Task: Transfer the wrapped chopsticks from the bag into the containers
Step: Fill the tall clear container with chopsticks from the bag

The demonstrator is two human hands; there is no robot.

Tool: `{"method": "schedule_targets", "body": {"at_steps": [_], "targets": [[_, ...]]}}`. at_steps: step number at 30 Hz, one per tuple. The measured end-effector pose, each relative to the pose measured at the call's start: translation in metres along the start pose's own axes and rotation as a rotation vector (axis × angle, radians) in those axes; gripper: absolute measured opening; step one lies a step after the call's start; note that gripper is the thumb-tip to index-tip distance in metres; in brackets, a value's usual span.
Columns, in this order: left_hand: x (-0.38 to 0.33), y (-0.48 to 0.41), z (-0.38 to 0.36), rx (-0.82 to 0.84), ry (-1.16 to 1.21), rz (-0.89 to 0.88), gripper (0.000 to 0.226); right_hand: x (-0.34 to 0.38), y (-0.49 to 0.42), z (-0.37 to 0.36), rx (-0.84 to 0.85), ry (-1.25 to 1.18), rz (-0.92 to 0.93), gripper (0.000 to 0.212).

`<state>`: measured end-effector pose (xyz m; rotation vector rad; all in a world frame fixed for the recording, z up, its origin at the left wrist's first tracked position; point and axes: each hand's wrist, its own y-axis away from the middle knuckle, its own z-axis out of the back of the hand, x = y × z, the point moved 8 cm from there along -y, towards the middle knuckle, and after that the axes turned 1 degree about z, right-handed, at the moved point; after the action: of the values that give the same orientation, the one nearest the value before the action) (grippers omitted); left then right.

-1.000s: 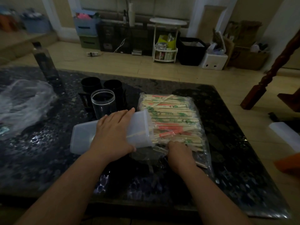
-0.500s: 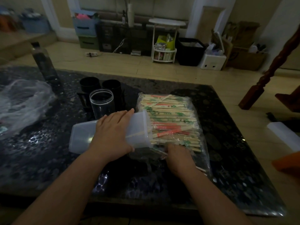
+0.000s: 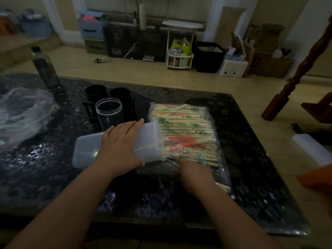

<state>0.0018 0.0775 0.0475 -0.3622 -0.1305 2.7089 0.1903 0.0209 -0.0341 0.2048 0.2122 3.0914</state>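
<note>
The bag of wrapped chopsticks lies flat near the middle of the table, towards its far edge. The chopsticks' long axis runs left to right.

The translucent container lies on its side just left of the bag, on the same axis. Its open mouth touches the bag's left edge, and a few chopstick ends already project into it.

The left hand holds the container, fingers slightly spread over its upper wall and thumb hooked round the near side.

The right hand rests knuckles-up on the bag's near-left corner and is the nearer hand to the chopsticks. Its fingers are hidden, so their state cannot be determined.

A clear jar and two black cups stand upright behind the container.

Judgement: the next move is a leftward push along the axis.
</note>
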Motion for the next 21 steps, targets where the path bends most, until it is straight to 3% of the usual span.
{"method": "schedule_targets", "body": {"at_steps": [4, 7, 11, 16, 18, 21], "targets": [[0.000, 0.001, -0.001, -0.006, 0.007, -0.006, 0.123, 0.002, 0.005, 0.015, 0.111, 0.007, 0.048, 0.036], [0.002, 0.000, -0.001, -0.022, 0.017, -0.005, 0.122, 0.007, 0.010, 0.039, 0.058, 0.034, 0.077, 0.033], [0.002, 0.000, 0.000, -0.044, -0.003, -0.021, 0.121, 0.022, 0.020, 0.079, -0.217, 0.053, 0.175, 0.030], [0.002, 0.001, -0.002, -0.029, 0.020, -0.029, 0.117, 0.023, 0.041, 0.119, -0.812, -0.087, 0.311, 0.026], [0.002, 0.001, -0.003, -0.016, 0.030, -0.024, 0.117, 0.019, 0.044, 0.119, -0.894, -0.156, 0.368, 0.026], [0.003, 0.001, -0.003, -0.002, 0.028, -0.025, 0.116, 0.010, 0.040, 0.117, -0.882, -0.362, 0.317, 0.029]]}}
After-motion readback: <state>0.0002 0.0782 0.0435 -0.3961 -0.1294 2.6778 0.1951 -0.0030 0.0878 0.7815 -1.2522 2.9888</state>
